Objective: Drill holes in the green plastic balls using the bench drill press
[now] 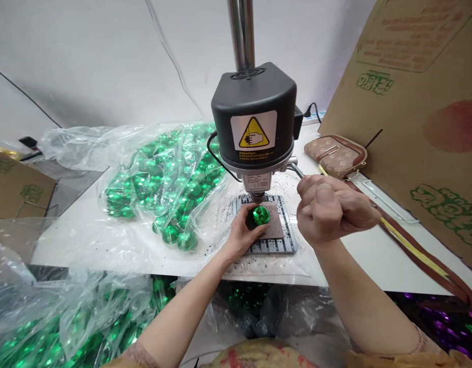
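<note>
In the head view a small bench drill press (pixel 255 117) stands on the white table, its black housing marked with a yellow warning label. Below its chuck, my left hand (pixel 241 230) pinches a shiny green ball (pixel 261 215) between thumb and fingers. The ball rests on a brown board (pixel 274 225) that lies on the slotted metal base (pixel 290 240). Whether the drill bit touches the ball, I cannot tell. My right hand (pixel 328 209) is closed in a fist round the drill press's feed lever (pixel 296 169), to the right of the housing.
A clear bag of green balls (pixel 174 179) lies left of the machine, and another bag (pixel 67 327) sits below the table edge. At right are a patterned purse (pixel 333 156) with a brown strap and a large cardboard box (pixel 423 117). Dark shavings surround the base.
</note>
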`<state>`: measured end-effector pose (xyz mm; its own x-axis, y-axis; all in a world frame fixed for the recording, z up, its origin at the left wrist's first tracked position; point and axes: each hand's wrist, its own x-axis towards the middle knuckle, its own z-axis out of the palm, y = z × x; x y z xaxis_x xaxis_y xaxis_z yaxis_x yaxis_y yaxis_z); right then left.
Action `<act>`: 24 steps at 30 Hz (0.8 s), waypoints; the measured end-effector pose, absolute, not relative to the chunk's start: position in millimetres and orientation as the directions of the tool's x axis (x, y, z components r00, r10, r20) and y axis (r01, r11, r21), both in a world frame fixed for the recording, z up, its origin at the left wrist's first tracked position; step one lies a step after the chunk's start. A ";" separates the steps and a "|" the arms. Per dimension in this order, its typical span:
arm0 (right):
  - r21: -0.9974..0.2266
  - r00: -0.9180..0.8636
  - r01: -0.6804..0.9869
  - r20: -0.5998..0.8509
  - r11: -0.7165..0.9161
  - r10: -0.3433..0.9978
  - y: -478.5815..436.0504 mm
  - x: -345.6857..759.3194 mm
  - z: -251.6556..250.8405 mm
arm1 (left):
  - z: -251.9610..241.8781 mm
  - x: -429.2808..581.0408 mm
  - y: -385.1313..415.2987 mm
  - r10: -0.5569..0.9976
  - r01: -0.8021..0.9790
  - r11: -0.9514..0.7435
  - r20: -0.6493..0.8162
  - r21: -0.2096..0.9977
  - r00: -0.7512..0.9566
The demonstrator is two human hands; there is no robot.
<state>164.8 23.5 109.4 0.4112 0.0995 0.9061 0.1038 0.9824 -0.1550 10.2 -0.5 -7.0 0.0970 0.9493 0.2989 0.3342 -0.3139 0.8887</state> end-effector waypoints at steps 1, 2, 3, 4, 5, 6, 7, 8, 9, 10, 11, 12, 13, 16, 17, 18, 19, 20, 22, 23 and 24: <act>-0.155 0.405 0.101 0.909 0.983 0.102 22.9 165.1 107.1 | -7.4 10.0 -0.7 0.950 0.334 -0.313 0.299 0.889 0.093; -0.162 0.400 0.097 0.910 0.982 0.110 22.0 165.2 105.4 | -7.9 9.6 -0.8 0.950 0.335 -0.311 0.298 0.890 0.090; -0.173 0.397 0.092 0.909 0.981 0.123 20.8 164.8 105.0 | -8.6 9.3 -0.8 0.951 0.336 -0.310 0.297 0.890 0.089; -0.190 0.397 0.088 0.907 0.978 0.140 19.4 164.0 106.3 | -9.2 9.1 -0.6 0.951 0.336 -0.310 0.297 0.889 0.090; -0.215 0.410 0.088 0.898 0.973 0.161 18.0 162.9 109.9 | -9.6 9.2 -0.2 0.950 0.334 -0.311 0.297 0.890 0.093; -0.247 0.430 0.086 0.883 0.965 0.187 16.6 161.4 115.8 | -9.7 9.5 0.4 0.950 0.329 -0.313 0.298 0.891 0.094; -0.282 0.458 0.084 0.862 0.956 0.215 15.5 159.9 123.7 | -9.5 10.3 0.9 0.950 0.324 -0.312 0.299 0.893 0.093; -0.336 0.508 0.077 0.824 0.939 0.253 14.7 158.6 133.2 | -8.9 11.5 1.0 0.950 0.324 -0.311 0.299 0.894 0.085; -0.385 0.522 0.045 0.796 0.922 0.307 14.4 157.6 143.3 | -7.8 12.9 0.4 0.951 0.332 -0.306 0.301 0.892 0.069; -0.412 0.528 0.019 0.778 0.911 0.341 14.6 157.1 153.1 | -6.5 14.2 -1.4 0.952 0.355 -0.298 0.303 0.886 0.042; -0.473 0.521 -0.008 0.750 0.881 0.408 15.2 157.2 161.7 | -5.1 15.2 -5.1 0.950 0.393 -0.289 0.312 0.873 0.005; -0.501 0.499 -0.026 0.744 0.865 0.445 16.1 157.8 168.6 | -3.9 15.5 -11.0 0.943 0.440 -0.284 0.332 0.852 -0.035; -0.512 0.484 -0.038 0.742 0.858 0.464 17.2 158.8 173.3 | -3.2 14.8 -19.4 0.929 0.490 -0.290 0.365 0.822 -0.063; -0.502 0.459 -0.043 0.758 0.864 0.463 20.5 162.3 176.4 | -7.5 6.3 -58.2 0.854 0.581 -0.456 0.516 0.674 0.072; -0.492 0.462 -0.037 0.763 0.870 0.451 21.2 163.0 175.2 | -11.3 1.7 -73.7 0.804 0.579 -0.560 0.558 0.593 0.205; -0.481 0.471 -0.030 0.767 0.876 0.437 21.8 163.4 173.7 | -16.2 -3.3 -89.1 0.735 0.566 -0.661 0.577 0.493 0.355; -0.478 0.483 -0.022 0.764 0.878 0.428 22.1 163.4 172.2 | -21.8 -8.4 -103.5 0.659 0.550 -0.742 0.569 0.384 0.492; -0.478 0.493 -0.015 0.760 0.878 0.423 22.2 163.2 171.1 | -27.9 -13.5 -116.1 0.599 0.539 -0.792 0.532 0.286 0.599; -0.486 0.506 -0.015 0.750 0.874 0.426 22.1 162.8 170.0 | -39.8 -22.9 -134.7 0.544 0.531 -0.831 0.446 0.165 0.711; -0.491 0.505 -0.021 0.747 0.871 0.433 22.0 162.6 170.0 | -45.2 -27.2 -140.7 0.546 0.537 -0.830 0.415 0.151 0.728; -0.492 0.503 -0.027 0.746 0.870 0.437 21.9 162.5 170.1 | -50.3 -31.1 -144.9 0.560 0.545 -0.823 0.395 0.160 0.728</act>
<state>162.5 21.9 170.1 0.5030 0.4368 0.7458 -0.0268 0.8704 -0.4917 -31.1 -144.9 -50.3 0.7282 0.5598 0.3955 0.5455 -0.8227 0.1602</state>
